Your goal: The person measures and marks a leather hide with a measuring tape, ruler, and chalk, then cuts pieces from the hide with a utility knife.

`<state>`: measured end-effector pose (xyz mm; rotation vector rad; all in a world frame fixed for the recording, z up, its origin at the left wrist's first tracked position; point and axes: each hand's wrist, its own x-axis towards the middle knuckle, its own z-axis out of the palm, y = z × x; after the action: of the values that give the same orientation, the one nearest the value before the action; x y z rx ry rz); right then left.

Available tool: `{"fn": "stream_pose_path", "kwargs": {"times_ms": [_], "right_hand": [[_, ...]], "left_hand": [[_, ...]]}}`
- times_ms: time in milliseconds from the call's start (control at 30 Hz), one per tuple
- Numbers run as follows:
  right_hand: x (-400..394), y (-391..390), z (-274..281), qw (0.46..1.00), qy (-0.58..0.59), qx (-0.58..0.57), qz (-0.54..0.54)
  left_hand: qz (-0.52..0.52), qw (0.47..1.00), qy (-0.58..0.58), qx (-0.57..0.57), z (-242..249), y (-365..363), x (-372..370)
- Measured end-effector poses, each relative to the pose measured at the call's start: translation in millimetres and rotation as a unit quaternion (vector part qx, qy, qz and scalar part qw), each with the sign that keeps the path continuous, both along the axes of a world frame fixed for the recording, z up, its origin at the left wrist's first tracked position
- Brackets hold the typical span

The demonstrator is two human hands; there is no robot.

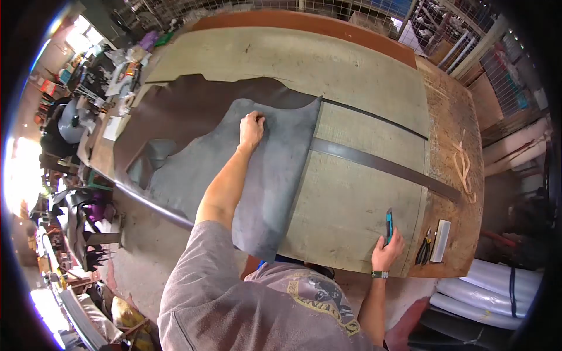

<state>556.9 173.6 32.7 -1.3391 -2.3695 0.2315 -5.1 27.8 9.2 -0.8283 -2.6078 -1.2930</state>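
A large leather hide lies on the table, its grey-blue underside folded up over the dark brown face. My left hand rests on the grey side near the far edge, its fingers curled closed; whatever they hold, if anything, is hidden. At the table's near right part, my right hand is closed around a blue utility knife, blade end pointing away from me. The hide's straight right edge lies between my two hands. A long dark leather strip extends rightward from that edge.
A thinner dark strip crosses the table farther back. Pliers and a whitish block lie right of my right hand. Pale cord lies at the right edge. Plastic-wrapped rolls are below right; tools clutter the left.
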Motion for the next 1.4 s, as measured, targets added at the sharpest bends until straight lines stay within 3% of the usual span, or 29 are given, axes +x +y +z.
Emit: {"fn": "stream_pose_path", "kwargs": {"times_ms": [133, 300, 367, 533, 700, 833, 900, 1000, 1100, 1200, 1233, 1400], "right_hand": [[-55.8, -44.1, 14.0, 0.998, 0.029, -0.033, 0.051], [-229.1, -110.0, 46.4, 0.964, 0.106, -0.142, 0.199], [-281.6, -136.8, 49.7, 0.966, 0.054, -0.104, 0.231], [-305.1, -166.3, 1.2, 0.969, -0.061, -0.05, 0.234], [-296.4, -167.6, -7.2, 0.97, -0.054, -0.044, 0.232], [-275.7, -147.0, 6.3, 0.96, 0.012, -0.119, 0.252], [-234.8, -109.3, 1.2, 0.976, 0.056, -0.162, 0.132], [-128.8, -9.8, -25.0, 0.992, 0.027, 0.017, -0.125], [-33.4, 34.3, -56.1, 0.929, -0.189, 0.048, -0.315], [-8.5, 24.5, -45.8, 0.956, -0.148, 0.03, -0.25], [-6.2, 22.9, -50.9, 0.967, -0.101, 0.117, -0.204], [-5.5, 0.6, -44.6, 0.986, -0.079, 0.096, -0.113]], "left_hand": [[-0.081, 0.994, 0.054, -0.043, -6.7, 2.5, -15.3], [-0.143, 0.98, 0.045, -0.133, -1.0, 6.5, -24.7], [-0.17, 0.968, 0.058, -0.178, -4.4, 9.2, -36.7], [-0.086, 0.991, 0.056, -0.08, -13.0, -6.0, -59.1], [-0.109, 0.989, 0.064, -0.077, -14.4, -9.5, -63.5], [-0.146, 0.981, 0.059, -0.113, -12.0, -14.0, -70.3], [-0.178, 0.978, 0.059, -0.09, -9.0, -17.5, -76.1], [-0.196, 0.977, 0.071, -0.053, -15.1, -26.5, -80.3], [-0.197, 0.976, 0.081, -0.054, -9.9, -28.1, -76.4], [-0.167, 0.979, 0.101, -0.061, -9.6, -25.2, -65.3], [-0.152, 0.98, 0.11, -0.063, -8.3, -25.1, -61.4], [-0.129, 0.981, 0.119, -0.08, -4.3, -23.6, -58.6]]}}
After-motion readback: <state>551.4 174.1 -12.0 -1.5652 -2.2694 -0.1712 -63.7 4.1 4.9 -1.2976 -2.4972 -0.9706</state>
